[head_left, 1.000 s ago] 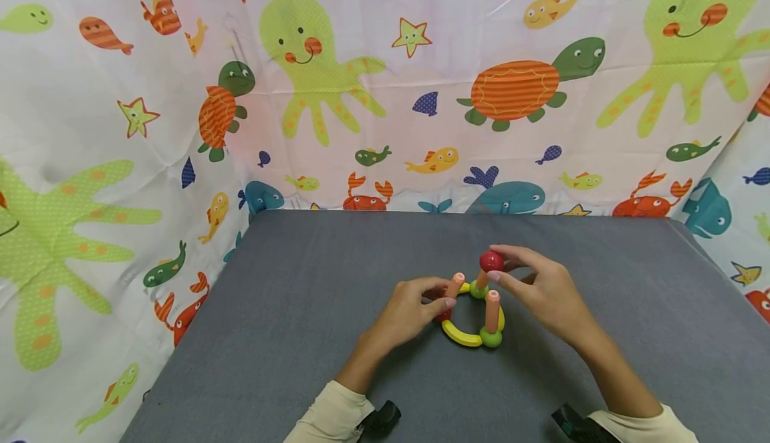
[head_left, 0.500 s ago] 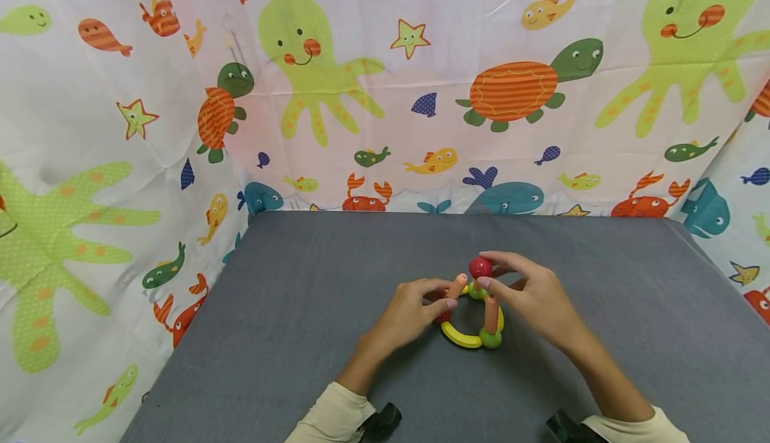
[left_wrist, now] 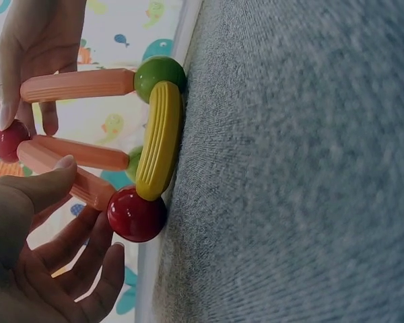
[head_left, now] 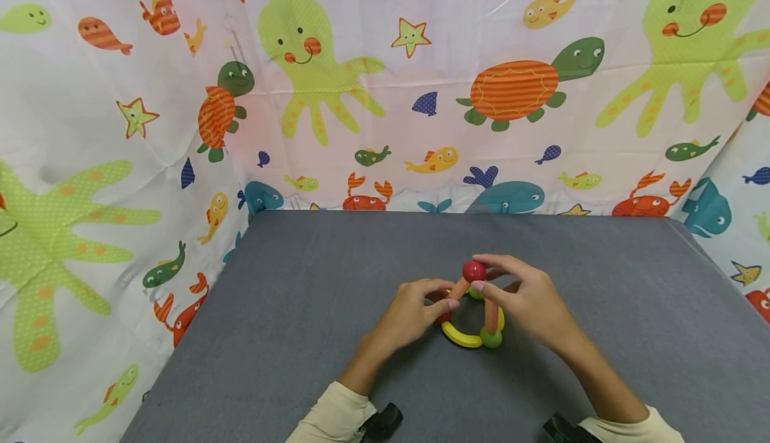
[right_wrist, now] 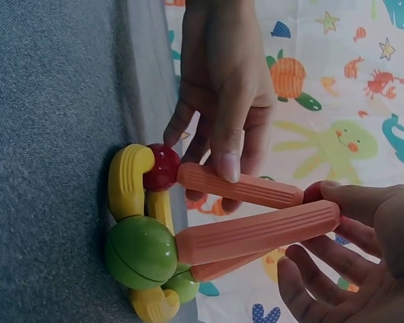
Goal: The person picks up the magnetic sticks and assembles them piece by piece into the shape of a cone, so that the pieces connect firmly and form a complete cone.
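Observation:
A toy frame of curved yellow pieces (head_left: 462, 335) joined by balls stands on the grey cloth. Two base balls are green, such as the near green ball (head_left: 490, 338); the third is a larger-looking red ball (left_wrist: 137, 214). From each rises a ribbed salmon-coloured stick. My left hand (head_left: 406, 313) pinches the left salmon stick (left_wrist: 84, 185) between thumb and fingers, low near its red base ball. Between thumb and forefinger, my right hand (head_left: 532, 296) holds another red ball (head_left: 474, 270) at that stick's upper end. The right salmon stick (right_wrist: 259, 232) leans up beside the right hand.
The grey cloth-covered table (head_left: 289, 296) stretches around the frame. Behind and at both sides hangs a white curtain (head_left: 373, 115) printed with sea animals. Dark wrist cameras sit at both cream sleeves, including the left sleeve (head_left: 333, 416).
My right hand has carried the red ball left and slightly down, from over the far stick to the tip of the left stick. The left hand has stayed nearly still.

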{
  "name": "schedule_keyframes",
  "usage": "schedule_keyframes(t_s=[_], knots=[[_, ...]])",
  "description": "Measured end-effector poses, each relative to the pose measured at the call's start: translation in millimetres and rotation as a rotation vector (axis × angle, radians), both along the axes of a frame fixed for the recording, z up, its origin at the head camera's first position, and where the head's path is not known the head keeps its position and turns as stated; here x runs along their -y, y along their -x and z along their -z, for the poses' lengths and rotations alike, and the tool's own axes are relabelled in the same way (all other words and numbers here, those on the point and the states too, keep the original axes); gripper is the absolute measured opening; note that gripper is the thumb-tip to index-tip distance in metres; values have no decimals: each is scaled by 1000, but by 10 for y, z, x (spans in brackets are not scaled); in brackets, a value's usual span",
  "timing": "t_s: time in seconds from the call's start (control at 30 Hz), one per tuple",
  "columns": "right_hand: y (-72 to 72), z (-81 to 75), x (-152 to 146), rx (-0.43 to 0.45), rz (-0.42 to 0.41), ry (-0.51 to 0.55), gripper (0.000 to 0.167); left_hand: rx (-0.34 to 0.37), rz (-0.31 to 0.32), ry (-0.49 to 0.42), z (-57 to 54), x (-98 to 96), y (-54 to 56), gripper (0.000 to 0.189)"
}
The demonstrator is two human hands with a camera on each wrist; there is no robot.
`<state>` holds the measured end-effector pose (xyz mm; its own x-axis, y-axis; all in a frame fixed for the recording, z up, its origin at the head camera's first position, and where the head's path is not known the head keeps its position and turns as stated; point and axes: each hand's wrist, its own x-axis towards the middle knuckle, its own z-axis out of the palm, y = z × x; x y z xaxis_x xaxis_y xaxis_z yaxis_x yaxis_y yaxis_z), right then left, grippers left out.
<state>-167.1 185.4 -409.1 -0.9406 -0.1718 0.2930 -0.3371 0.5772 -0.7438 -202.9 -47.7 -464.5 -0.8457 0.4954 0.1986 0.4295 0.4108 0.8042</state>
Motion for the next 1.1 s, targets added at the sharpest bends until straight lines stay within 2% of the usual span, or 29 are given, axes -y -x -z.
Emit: schedule_keyframes(t_s=[0.2,0.43,0.6,0.8,0.97,1.1], knots=[[28,-18,-134,-12,-25,-5,49,6,-1,-8,5,-4,6,33],[28,-87,-329,-12,-117,8,36,13,-2,-6,7,0,13,33],[34,-96,-398,44,-185,2,32,2,-11,0,7,0,8,32],[75,-37,-433,106,-279,19,29,-12,-14,2,16,-2,6,31],[122,42,-443,167,-313,-5,24,-15,-17,4,21,-7,8,30],[169,114,-431,250,-343,-40,17,-17,-24,2,11,-9,7,30]])
